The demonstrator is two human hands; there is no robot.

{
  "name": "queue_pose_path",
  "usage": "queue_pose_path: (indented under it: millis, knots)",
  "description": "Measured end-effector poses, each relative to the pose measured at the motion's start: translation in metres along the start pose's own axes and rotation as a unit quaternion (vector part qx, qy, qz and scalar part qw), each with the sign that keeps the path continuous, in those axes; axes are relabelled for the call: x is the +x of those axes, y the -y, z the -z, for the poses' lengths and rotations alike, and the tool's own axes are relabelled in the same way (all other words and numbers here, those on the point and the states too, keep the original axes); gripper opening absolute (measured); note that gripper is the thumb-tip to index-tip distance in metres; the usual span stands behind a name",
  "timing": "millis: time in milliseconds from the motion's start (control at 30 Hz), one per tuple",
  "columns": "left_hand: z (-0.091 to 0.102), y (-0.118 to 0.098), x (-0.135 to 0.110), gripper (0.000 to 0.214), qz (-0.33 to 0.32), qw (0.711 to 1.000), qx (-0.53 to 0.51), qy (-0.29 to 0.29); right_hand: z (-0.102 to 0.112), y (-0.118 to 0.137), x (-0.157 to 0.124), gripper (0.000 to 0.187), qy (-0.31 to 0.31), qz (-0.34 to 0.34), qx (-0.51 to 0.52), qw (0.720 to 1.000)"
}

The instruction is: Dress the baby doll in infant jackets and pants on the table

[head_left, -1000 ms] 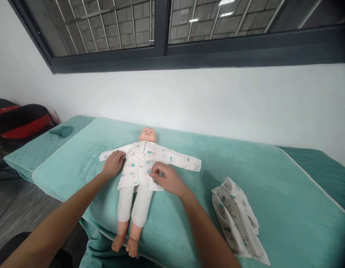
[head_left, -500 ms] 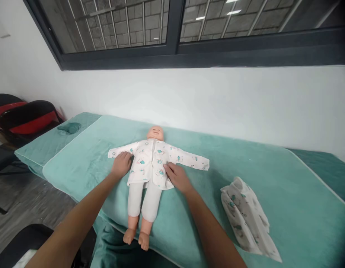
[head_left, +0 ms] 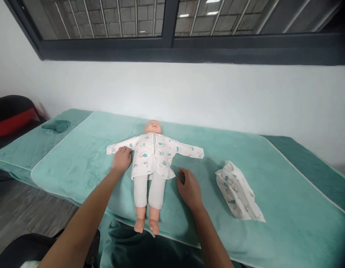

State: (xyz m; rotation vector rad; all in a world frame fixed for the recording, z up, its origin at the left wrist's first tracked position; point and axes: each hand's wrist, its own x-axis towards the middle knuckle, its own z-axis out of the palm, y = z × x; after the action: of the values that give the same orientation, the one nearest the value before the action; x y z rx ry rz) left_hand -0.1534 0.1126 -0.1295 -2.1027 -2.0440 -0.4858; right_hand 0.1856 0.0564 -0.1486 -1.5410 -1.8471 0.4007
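Note:
A baby doll (head_left: 153, 127) lies on its back on the green-covered bed, legs toward me. It wears white leggings (head_left: 156, 191) and a white baby jacket (head_left: 163, 152) with a green print, sleeves spread wide and front edges meeting in the middle. My left hand (head_left: 122, 159) rests open at the doll's side, fingertips by the underside of the left-hand sleeve (head_left: 116, 147). Beside the jacket's lower right corner is my right hand (head_left: 189, 188), fingers loosely bent, with a gap between thumb and forefinger and no cloth visible in it.
A bundled white printed garment (head_left: 238, 193) lies on the bed to the right. Green covers (head_left: 230, 145) spread over the bed (head_left: 272, 182), which stands against a white wall under a barred window (head_left: 169, 44). Black-and-red chairs (head_left: 16, 115) stand at the left.
My right hand has come off the jacket front and moved right, just past its hem. My left hand stays by the sleeve. The jacket's lower front lies straighter, and the view has shifted.

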Motion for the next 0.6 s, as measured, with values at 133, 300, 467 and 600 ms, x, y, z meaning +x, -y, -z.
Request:
queue_pose_path:
  millis: [133, 300, 467, 600]
  knots:
    - [-0.002, 0.001, 0.002, 0.030, -0.002, 1.000, -0.005, -0.001, -0.004, 0.021, -0.001, 0.039, 0.030, -0.031, -0.060, 0.997]
    - [0.000, 0.000, 0.002, 0.028, 0.011, 1.000, -0.001, -0.007, -0.011, 0.049, 0.010, 0.028, 0.056, -0.080, -0.091, 0.991]
    - [0.003, -0.002, 0.002, 0.025, 0.025, 1.000, 0.002, -0.006, -0.017, 0.056, 0.001, 0.029, 0.050, -0.112, -0.076, 0.989]
    - [0.004, -0.002, 0.003, 0.023, 0.021, 1.000, 0.009, -0.007, -0.021, 0.055, -0.019, 0.031, 0.020, -0.093, -0.064, 0.993]
